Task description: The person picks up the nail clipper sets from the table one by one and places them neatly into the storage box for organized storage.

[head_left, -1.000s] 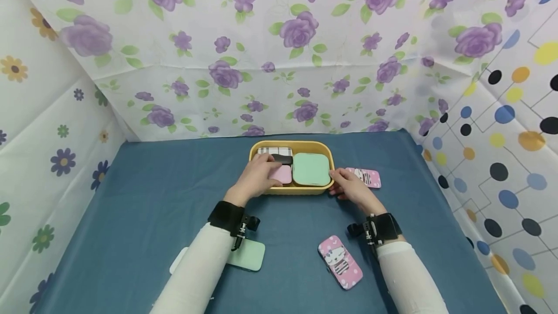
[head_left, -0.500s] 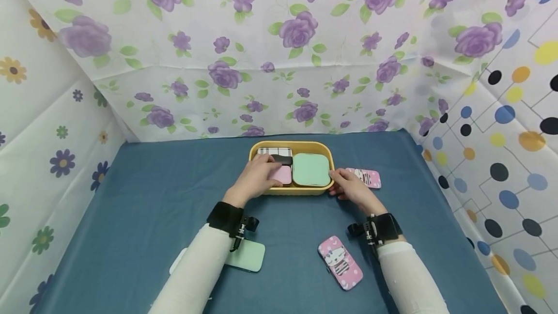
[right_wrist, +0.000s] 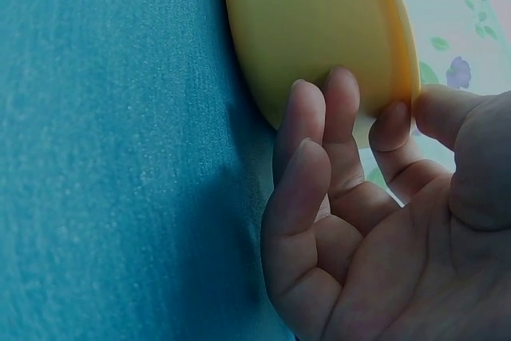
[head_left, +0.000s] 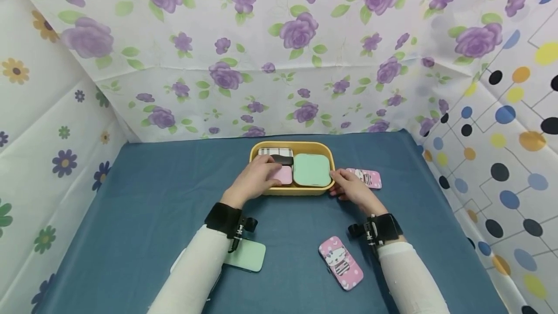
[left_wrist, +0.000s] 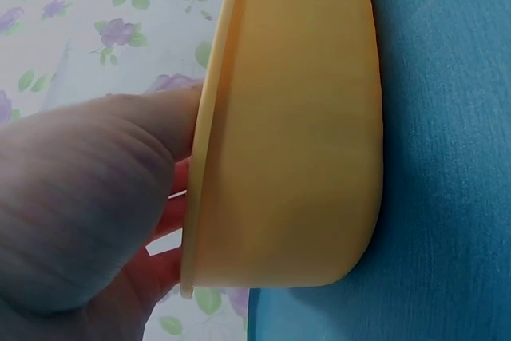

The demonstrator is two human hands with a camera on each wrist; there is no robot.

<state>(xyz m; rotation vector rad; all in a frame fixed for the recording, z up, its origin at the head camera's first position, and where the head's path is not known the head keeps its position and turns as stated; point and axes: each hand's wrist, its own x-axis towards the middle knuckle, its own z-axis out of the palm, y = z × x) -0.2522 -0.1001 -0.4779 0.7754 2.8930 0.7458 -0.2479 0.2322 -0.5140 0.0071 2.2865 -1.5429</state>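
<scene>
My left fingers (head_left: 267,160) still held the pink case (head_left: 284,175) inside the yellow tray (head_left: 311,147), right fingers (right_wrist: 391,127) its rim; work seemingly paused.

Bright, even light on my head camera, flowered curtain (head_left: 270,57) looking pale; both wrist pictures are dimmer, left grip (left_wrist: 80,205) shaded and blurry, soft shadow across the counter (right_wrist: 215,245) in the right wrist view.

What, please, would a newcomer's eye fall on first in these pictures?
Probably the yellow tray near the back of the blue cloth, with a mint-green case in its right half. The left hand curls over the pink case inside it, and the right hand pinches the tray's right rim. Behind hangs white fabric with purple flowers.
</scene>
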